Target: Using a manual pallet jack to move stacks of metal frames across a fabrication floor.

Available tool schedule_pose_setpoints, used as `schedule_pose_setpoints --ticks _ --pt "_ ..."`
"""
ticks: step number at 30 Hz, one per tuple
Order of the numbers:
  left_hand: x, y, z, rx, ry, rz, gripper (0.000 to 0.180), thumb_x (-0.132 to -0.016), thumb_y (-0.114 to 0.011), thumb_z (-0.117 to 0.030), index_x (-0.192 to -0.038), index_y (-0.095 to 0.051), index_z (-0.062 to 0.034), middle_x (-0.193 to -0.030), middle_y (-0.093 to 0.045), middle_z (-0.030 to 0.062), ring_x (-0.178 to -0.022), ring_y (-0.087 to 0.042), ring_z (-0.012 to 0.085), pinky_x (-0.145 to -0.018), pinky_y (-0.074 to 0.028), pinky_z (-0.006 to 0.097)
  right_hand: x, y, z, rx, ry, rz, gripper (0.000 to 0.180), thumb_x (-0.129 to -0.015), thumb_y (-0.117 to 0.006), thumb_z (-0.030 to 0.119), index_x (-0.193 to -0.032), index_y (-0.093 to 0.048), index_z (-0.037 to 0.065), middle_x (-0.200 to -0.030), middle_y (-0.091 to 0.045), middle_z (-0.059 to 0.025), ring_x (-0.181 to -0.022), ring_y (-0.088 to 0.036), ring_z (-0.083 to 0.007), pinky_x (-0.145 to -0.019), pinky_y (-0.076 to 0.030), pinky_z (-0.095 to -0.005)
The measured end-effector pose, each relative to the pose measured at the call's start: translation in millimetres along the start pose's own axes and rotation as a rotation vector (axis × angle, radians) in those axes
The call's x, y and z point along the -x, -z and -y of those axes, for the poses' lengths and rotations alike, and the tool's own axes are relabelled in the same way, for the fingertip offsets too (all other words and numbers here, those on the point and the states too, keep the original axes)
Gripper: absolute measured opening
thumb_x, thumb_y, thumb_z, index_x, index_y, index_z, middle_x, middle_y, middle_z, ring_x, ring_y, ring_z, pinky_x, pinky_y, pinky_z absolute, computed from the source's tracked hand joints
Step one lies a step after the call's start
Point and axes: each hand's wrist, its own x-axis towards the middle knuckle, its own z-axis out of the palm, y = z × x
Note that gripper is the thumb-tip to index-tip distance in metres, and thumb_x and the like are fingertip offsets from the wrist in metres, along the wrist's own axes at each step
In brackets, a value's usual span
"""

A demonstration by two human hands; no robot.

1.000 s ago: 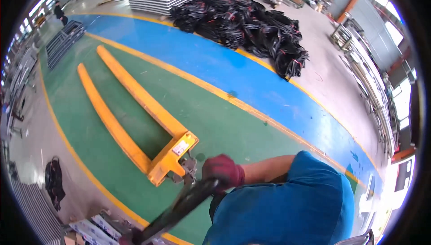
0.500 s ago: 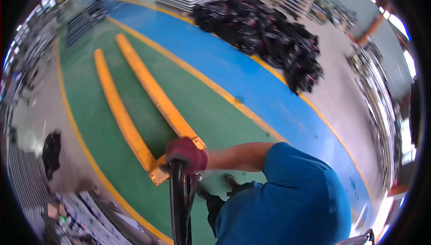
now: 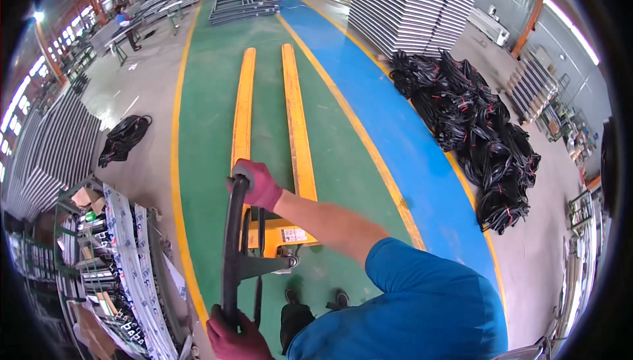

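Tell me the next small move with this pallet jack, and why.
Probably push it straight ahead along the green lane. Both hands, left hand and right hand, grip the black handle, and the yellow forks carry nothing and point down the lane, between its yellow lines. Keep it clear of the black bundles beyond the blue strip.

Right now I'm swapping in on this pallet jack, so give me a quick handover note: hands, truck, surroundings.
Right hand: gloved, gripping the top of the black handle.
Left hand: gloved, gripping the handle's lower end.
Yellow pallet jack: forks empty, pointing ahead along the green lane.
Black bundles lie to the right beyond the blue strip; metal racks stand close on the left.
Nothing loaded yet.
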Motion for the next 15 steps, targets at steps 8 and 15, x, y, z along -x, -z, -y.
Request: schedule_pose_setpoints --ticks 8,15 --pt "-83.5 -36.0 116.3 -0.059 0.089 -0.157 0.030 -0.080 -0.072 -0.011 -0.110 -0.072 -0.0086 -0.100 -0.073 0.0163 -0.089 -0.071 0.0410 -0.072 -0.054 0.049 -32.8 -121.0 -9.0 -0.017 -0.042 0.038 0.031 -0.078 -0.082 0.007 -0.080 -0.052 0.006 -0.069 -0.051 -0.0135 -0.058 -0.056 -0.0339 -0.054 -0.045 -0.0405" --pt "-193.4 -66.5 251.6 -0.135 0.105 -0.168 0.035 -0.077 -0.073 -0.011 -0.112 -0.072 -0.0091 -0.101 -0.073 0.0147 -0.088 -0.071 0.0399 -0.074 -0.055 0.048 -70.8 -252.2 -17.7 -0.029 -0.079 0.062 0.030 -0.081 -0.083 0.017 -0.085 -0.056 0.005 -0.075 -0.056 -0.0169 -0.066 -0.060 -0.0424 -0.057 -0.047 -0.0450"
